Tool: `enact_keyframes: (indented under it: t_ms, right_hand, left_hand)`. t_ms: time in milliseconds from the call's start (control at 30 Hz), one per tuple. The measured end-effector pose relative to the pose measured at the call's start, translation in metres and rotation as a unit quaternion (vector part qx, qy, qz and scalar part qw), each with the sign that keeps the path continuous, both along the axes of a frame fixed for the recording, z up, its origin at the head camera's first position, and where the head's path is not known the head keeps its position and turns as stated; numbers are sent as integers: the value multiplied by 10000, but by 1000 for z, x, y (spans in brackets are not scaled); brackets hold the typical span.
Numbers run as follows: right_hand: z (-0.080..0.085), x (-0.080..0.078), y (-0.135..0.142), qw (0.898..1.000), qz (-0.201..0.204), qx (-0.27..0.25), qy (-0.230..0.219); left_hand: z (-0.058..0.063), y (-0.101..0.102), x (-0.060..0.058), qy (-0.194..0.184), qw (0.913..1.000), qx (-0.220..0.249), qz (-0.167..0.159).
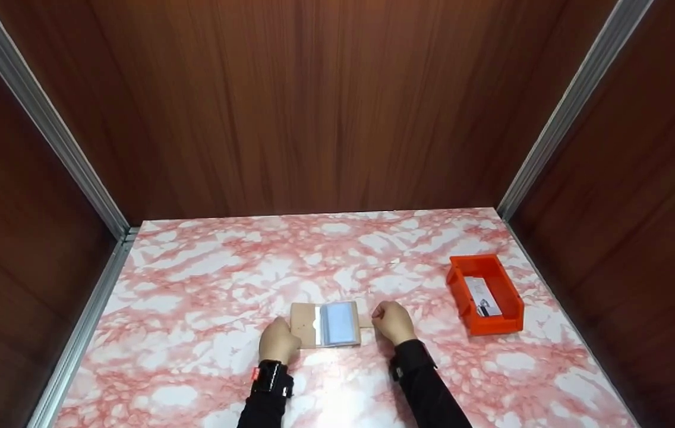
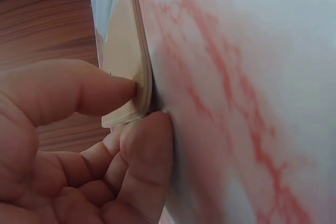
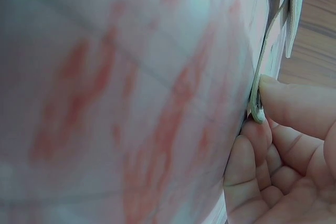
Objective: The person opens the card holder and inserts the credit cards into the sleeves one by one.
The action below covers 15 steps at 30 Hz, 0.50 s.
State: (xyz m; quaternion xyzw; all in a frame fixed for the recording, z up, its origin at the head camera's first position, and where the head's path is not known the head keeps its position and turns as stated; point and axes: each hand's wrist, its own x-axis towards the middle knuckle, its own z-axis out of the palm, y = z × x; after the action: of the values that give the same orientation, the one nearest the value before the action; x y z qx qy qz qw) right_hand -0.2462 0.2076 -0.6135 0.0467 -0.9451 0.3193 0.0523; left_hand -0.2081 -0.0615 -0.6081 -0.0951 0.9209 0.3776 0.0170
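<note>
A tan card holder [image 1: 303, 326] lies spread open on the table, with clear bluish plastic sleeves [image 1: 340, 324] on its right half. My left hand [image 1: 278, 342] is at its left cover. In the left wrist view the thumb presses on the tan cover [image 2: 123, 51] near its rounded corner and a finger sits underneath, pinching the edge. A narrow tan strap [image 1: 366, 324] sticks out from the holder's right side. My right hand [image 1: 394, 324] pinches the end of this strap [image 3: 266, 45] between thumb and forefinger, the other fingers curled into the palm.
An orange open bin [image 1: 495, 326] stands to the right, with a white printed card or paper [image 1: 482, 296] inside. The table [image 1: 195, 356] has a red and white marbled top. Dark wood panels [image 1: 314, 107] and metal rails [image 1: 46, 113] enclose it at the back and sides.
</note>
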Motion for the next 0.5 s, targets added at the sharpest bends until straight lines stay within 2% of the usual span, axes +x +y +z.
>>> enact_keyframes:
  t_ms: [500]
  right_hand:
    - [-1, 0, 0, 9999, 87, -25, 74]
  left_hand:
    - [0, 0, 1, 99, 9998, -145, 42]
